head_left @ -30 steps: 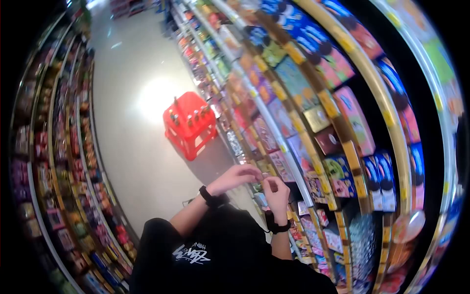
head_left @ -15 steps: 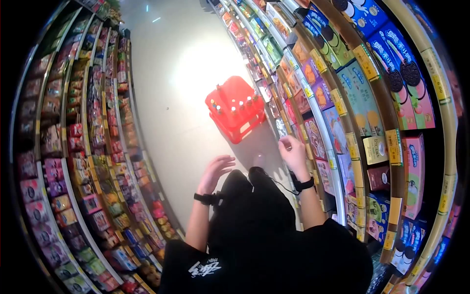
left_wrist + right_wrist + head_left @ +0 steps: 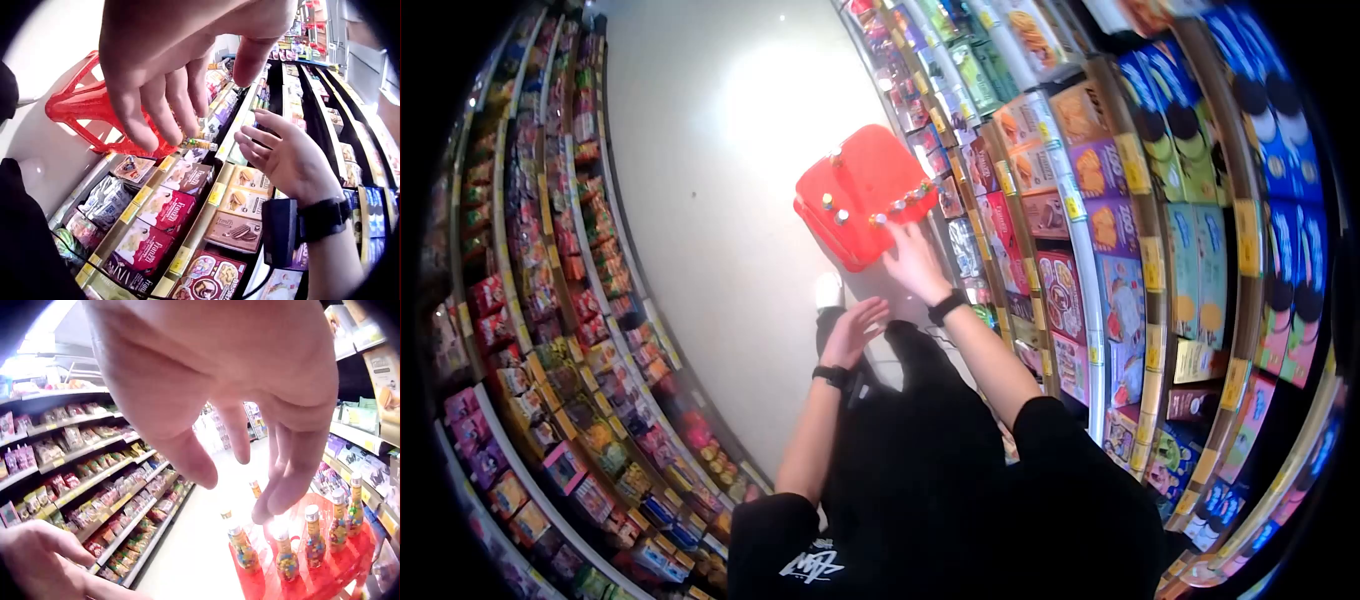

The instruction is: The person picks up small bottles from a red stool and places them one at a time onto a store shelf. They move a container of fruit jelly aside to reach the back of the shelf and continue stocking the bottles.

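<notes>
Reaching forward since a moment ago, right hand [image 3: 915, 262] hovers fingers spread above small candy-filled bottles [image 3: 287, 557] on red plastic stool [image 3: 855, 205] in the aisle; left hand [image 3: 855, 330] open, empty. Beside, shelf boxes read "Fran" [image 3: 167, 206].

Shelf labels [image 3: 1142, 180] too small to read, right hand [image 3: 250, 381] blurred
</notes>
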